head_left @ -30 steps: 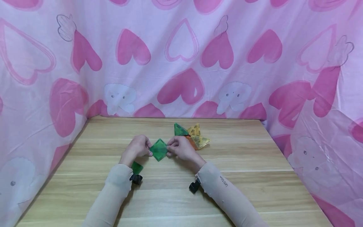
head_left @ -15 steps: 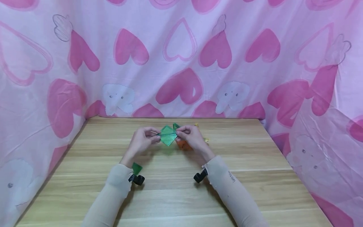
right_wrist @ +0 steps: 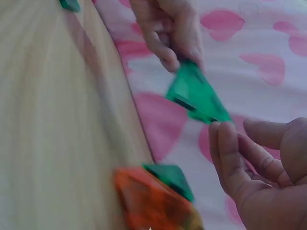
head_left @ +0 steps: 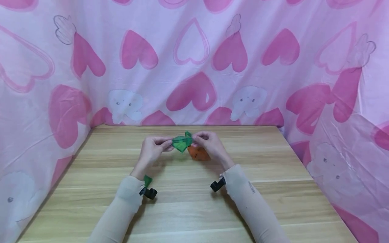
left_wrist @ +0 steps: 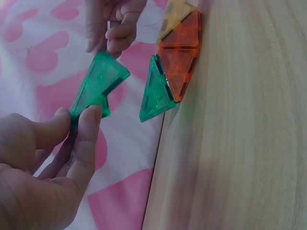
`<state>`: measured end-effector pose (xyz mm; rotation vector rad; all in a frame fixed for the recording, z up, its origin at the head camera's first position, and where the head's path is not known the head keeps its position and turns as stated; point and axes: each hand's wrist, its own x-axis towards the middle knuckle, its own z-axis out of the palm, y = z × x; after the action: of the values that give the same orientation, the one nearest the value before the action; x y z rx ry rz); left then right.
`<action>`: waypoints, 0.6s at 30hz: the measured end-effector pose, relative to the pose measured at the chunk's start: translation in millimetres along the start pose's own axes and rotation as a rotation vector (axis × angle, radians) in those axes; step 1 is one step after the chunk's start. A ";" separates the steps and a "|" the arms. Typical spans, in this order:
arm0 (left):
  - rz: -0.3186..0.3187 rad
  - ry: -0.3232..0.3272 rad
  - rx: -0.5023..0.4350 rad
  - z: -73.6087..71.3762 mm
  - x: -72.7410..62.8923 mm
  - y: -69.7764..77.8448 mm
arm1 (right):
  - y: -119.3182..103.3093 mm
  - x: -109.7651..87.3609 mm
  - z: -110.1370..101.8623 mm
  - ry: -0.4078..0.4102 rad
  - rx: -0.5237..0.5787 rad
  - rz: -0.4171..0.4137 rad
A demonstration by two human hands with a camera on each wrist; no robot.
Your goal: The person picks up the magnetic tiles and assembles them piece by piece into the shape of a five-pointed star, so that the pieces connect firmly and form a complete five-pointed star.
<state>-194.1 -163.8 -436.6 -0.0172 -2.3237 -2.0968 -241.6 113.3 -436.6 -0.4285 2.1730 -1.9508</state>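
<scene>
Between my hands, raised over the far part of the table, is a pair of translucent green triangular magnetic tiles [left_wrist: 98, 79] joined along an edge and folded at an angle. My left hand [head_left: 153, 147] pinches one corner between thumb and fingers. At the opposite corner my right hand [head_left: 208, 141] holds the pair with its fingertips. Just below and behind lies a tile figure with orange tiles [head_left: 199, 153], a green triangle [left_wrist: 157, 91] and a yellow tile [left_wrist: 175, 19]. My right hand hides much of it in the head view.
Another green tile [head_left: 148, 180] lies on the wooden table [head_left: 182, 209] beside my left wrist. A pink heart-patterned curtain [head_left: 191, 91] hangs along the table's back and sides. A black wrist camera [head_left: 218, 185] sits under each forearm.
Both hands have lifted the green tile pair off the table and moved it away and rightward, towards the figure. The pair has gone from flat to folded.
</scene>
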 end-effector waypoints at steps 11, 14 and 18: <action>-0.004 -0.005 0.027 5.4 2.8 -5.3 | 9.5 -2.9 -88.6 0.160 -0.206 0.005; -0.022 -0.004 0.052 7.2 2.7 -9.3 | 23.7 -2.7 -92.5 0.065 -0.213 0.085; -0.032 -0.010 0.080 11.0 1.5 -13.2 | 37.5 -2.4 -90.0 -0.041 -0.259 0.139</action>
<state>-195.8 -154.2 -450.9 0.0106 -2.4274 -2.0201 -272.3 201.9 -463.5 -0.3407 2.3683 -1.5835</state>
